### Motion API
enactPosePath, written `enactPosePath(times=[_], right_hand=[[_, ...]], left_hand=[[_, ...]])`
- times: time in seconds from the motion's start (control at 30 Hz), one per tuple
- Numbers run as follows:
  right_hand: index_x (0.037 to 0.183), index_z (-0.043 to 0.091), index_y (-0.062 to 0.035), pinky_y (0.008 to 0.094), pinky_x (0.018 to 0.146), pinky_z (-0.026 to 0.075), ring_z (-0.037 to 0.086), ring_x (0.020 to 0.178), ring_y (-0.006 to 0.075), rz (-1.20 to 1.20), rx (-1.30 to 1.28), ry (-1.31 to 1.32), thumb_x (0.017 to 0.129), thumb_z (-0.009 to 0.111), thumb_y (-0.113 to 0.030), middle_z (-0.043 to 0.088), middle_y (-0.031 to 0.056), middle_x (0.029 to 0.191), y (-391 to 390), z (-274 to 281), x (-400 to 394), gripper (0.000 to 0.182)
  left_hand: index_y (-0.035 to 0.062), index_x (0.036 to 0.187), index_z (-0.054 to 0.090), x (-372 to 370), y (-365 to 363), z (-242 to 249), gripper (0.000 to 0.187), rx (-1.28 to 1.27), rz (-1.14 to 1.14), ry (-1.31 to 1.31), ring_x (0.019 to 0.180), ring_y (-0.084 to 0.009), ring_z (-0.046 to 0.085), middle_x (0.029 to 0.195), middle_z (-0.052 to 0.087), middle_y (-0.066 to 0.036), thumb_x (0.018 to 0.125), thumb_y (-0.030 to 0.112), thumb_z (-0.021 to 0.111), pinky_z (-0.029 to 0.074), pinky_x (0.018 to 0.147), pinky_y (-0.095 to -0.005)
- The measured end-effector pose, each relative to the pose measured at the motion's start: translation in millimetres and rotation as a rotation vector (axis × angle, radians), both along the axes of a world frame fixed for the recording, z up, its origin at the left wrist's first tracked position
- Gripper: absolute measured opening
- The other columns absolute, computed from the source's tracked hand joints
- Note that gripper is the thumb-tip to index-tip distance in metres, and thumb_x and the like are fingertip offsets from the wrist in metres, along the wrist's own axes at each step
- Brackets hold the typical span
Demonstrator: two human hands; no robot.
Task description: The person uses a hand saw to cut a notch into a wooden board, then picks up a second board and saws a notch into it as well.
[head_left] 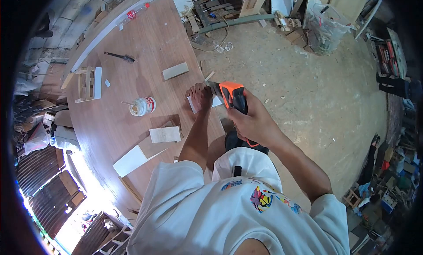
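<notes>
My right hand [252, 118] is wrapped around the orange and black handle of a handsaw [232, 91]. The saw's blade points left, toward the table edge and the fingers of my other hand. My left hand [201, 97] bears down on a small white board [217, 101] at that edge, its fingers bent over it. Parts of the board show on both sides of the hand; the rest is hidden beneath it. Just beyond lies a thin strip of wood [210, 75]. Where the blade meets the board is hidden by my hands.
On the wooden table [150, 48] are a grey-white block [175, 71], an open jar [144, 106], white-faced pieces [165, 134], a small wooden frame [88, 84], a dark slim tool [119, 57] and a bottle [138, 11]. A plastic bag [327, 28] stands on the littered floor.
</notes>
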State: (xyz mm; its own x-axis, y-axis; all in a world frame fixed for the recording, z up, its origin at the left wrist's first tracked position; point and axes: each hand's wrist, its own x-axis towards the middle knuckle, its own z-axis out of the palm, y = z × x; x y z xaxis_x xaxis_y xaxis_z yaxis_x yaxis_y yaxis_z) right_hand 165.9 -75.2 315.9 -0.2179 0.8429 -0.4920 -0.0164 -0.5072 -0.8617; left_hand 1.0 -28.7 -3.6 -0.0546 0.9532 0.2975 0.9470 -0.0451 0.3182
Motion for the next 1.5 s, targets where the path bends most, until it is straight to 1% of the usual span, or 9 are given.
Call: enactPosePath(times=[0.1,0.37,0.57,0.63,0.73,0.93,1.17,1.3,1.5], right_hand=[[0.098,0.049,0.0016,0.0365,0.059,0.046,0.056,0.063,0.0214,-0.005,0.07,-0.211,0.077,0.054,-0.011,0.053,0.0116,0.068,15,-50,-7,0.024],[0.103,0.051,0.0049,0.0435,0.069,0.048,0.063,0.08,0.0406,0.053,0.242,-0.396,0.075,0.054,-0.011,0.062,0.0256,0.082,45,-167,-52,0.032],[0.095,0.05,0.0032,0.041,0.066,0.048,0.062,0.071,0.0316,0.04,0.119,-0.235,0.075,0.053,-0.01,0.058,0.0192,0.071,35,-99,-35,0.025],[0.095,0.045,-0.003,0.0282,0.036,0.037,0.042,0.04,0.0097,0.011,0.014,-0.032,0.083,0.05,-0.004,0.044,0.0012,0.061,26,-40,-22,0.013],[0.095,0.044,-0.0042,0.0274,0.036,0.036,0.04,0.04,0.0086,-0.005,-0.171,0.076,0.085,0.05,-0.005,0.044,0.0011,0.06,19,25,-2,0.012],[0.097,0.045,-0.0033,0.0281,0.036,0.037,0.043,0.04,0.009,0.003,-0.138,0.049,0.085,0.051,-0.005,0.045,0.002,0.061,28,2,-1,0.013],[0.089,0.043,-0.0035,0.0316,0.035,0.038,0.048,0.04,0.0147,0.066,0.089,-0.197,0.08,0.048,-0.004,0.045,0.004,0.054,65,-179,-46,0.01],[0.087,0.044,-0.0035,0.0339,0.034,0.038,0.051,0.04,0.0193,0.011,-0.099,-0.187,0.078,0.048,-0.005,0.05,0.008,0.056,86,-182,-59,0.01],[0.102,0.052,0.0039,0.0411,0.053,0.049,0.063,0.057,0.0304,0.006,0.113,-0.317,0.073,0.048,-0.008,0.058,0.0186,0.066,63,-176,-55,0.032]], left_hand=[[0.0092,0.078,0.057,-5,-5,-7,0.01,-0.01,-0.04,0.004,0.085,-0.0294,0.054,0.082,0.056,-0.009,0.078,0.019,0.056,0.04,0.08,-0.0427],[0.0114,0.1,0.056,-5,-4,4,0.023,-0.174,-0.062,-0.121,0.095,-0.0281,0.05,0.098,0.053,-0.009,0.081,0.023,0.056,0.039,0.085,-0.039],[0.0096,0.085,0.059,-3,2,-14,0.011,0.072,-0.042,-0.126,0.086,-0.0298,0.053,0.086,0.055,-0.01,0.077,0.016,0.059,0.041,0.079,-0.0422],[0.0097,0.082,0.059,-9,-1,-29,0.008,-0.03,-0.057,-0.103,0.085,-0.0289,0.053,0.086,0.055,-0.009,0.076,0.015,0.059,0.04,0.081,-0.0429],[0.0095,0.081,0.059,-2,-2,-10,0.008,0.013,0.0,-0.069,0.084,-0.0283,0.053,0.085,0.056,-0.008,0.076,0.015,0.058,0.038,0.083,-0.0442],[0.0088,0.081,0.059,-3,-4,2,0.01,0.01,-0.033,-0.088,0.087,-0.0288,0.054,0.086,0.057,-0.009,0.078,0.018,0.058,0.039,0.085,-0.0437],[0.0077,0.085,0.059,-2,-12,-4,0.016,-0.048,-0.042,-0.155,0.089,-0.0312,0.054,0.087,0.057,-0.011,0.077,0.021,0.059,0.043,0.08,-0.0436],[0.0094,0.094,0.059,-2,-6,3,0.023,-0.048,-0.035,-0.113,0.09,-0.0313,0.054,0.092,0.057,-0.011,0.077,0.025,0.06,0.043,0.081,-0.0441],[0.0091,0.092,0.059,-2,-6,1,0.022,-0.031,-0.049,-0.086,0.098,-0.0319,0.054,0.098,0.058,-0.012,0.077,0.025,0.061,0.042,0.085,-0.044]])
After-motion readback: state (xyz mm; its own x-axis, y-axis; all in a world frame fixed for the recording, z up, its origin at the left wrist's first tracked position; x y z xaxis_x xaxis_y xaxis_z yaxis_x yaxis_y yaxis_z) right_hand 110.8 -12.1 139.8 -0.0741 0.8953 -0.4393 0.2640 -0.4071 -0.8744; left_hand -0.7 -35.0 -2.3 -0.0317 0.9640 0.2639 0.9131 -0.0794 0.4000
